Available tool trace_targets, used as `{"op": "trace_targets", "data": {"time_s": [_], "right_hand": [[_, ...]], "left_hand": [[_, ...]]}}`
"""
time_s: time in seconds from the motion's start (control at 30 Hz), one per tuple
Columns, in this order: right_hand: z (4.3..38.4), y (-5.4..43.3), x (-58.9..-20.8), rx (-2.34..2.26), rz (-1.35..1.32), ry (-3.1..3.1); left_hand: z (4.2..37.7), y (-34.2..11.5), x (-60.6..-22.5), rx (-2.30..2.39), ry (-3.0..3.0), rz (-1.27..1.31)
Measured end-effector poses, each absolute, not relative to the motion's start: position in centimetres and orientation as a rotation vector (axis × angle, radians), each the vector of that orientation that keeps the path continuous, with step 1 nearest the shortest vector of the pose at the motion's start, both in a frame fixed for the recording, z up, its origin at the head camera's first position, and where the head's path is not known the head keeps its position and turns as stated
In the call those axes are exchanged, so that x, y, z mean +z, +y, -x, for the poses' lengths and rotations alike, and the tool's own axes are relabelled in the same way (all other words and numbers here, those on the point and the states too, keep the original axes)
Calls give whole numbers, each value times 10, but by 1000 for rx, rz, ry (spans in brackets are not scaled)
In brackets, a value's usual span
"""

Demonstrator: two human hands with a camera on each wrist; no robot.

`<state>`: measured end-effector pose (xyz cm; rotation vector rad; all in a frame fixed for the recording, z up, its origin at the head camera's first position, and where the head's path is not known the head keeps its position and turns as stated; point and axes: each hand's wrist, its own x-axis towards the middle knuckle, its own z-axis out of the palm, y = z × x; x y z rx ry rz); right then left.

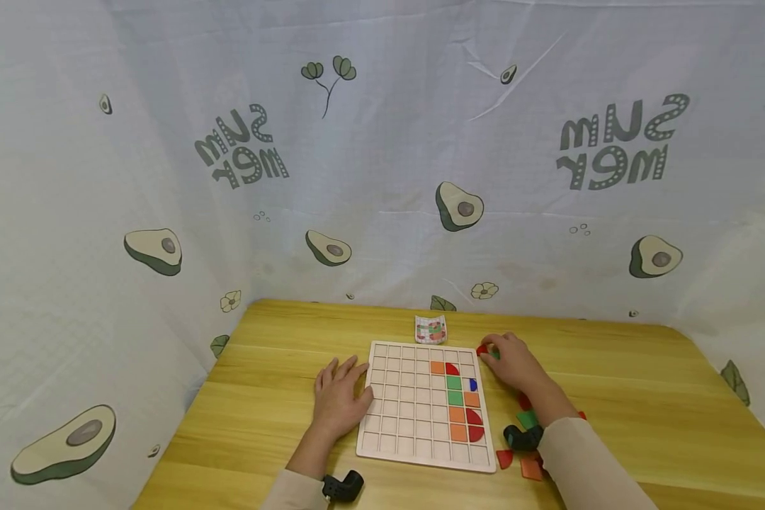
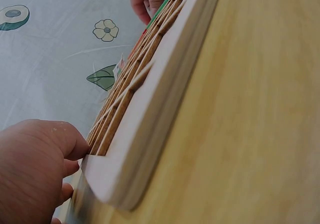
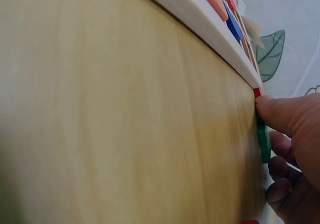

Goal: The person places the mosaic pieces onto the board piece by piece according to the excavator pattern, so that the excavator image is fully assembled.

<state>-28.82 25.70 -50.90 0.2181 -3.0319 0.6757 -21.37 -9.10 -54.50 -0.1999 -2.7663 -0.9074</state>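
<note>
A pale wooden grid board (image 1: 397,409) lies on the table, with orange and green squares and red and blue rounded pieces in its right-hand cells. My left hand (image 1: 341,398) rests at the board's left edge, fingers spread and thumb over the rim. In the left wrist view, that thumb touches the board's corner. Beyond the far right corner, my right hand (image 1: 513,361) pinches a small red piece (image 1: 482,350) between thumb and fingers. A green piece (image 3: 263,141) is beside the red one, under the curled fingers.
Behind the board stands a small pattern card (image 1: 431,330) with coloured shapes. Loose pieces, among them a red one (image 1: 505,459) and an orange square (image 1: 531,468), lie right of the board, partly under the right forearm. A white printed cloth (image 1: 382,156) hangs behind the table.
</note>
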Motion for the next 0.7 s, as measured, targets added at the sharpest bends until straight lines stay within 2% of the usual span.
{"op": "trace_targets", "data": {"time_s": [0.43,0.7], "right_hand": [[284,263,-505,700,-254,-3038],[277,251,-500,781,-347,-2981]], "left_hand": [[215,-90,-547,-924,-2768,187],[216,-91,-547,-917,-2770,185]]}}
